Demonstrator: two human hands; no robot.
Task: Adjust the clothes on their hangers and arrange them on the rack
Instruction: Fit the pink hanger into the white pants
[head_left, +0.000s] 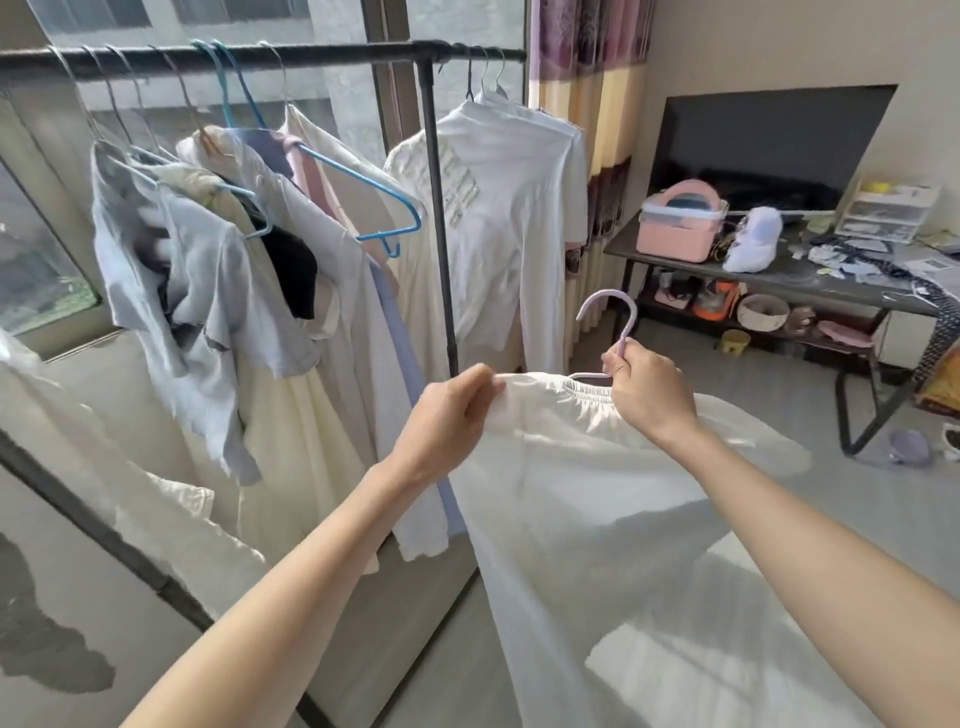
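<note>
The right hand (647, 387) grips the pink hanger (613, 332) by its neck while the left hand (452, 410) pinches the white garment's (597, 493) elastic edge, held before the rack (260, 54). Several clothes already hang there, some bunched and crooked; this piece still needs hanging.
</note>
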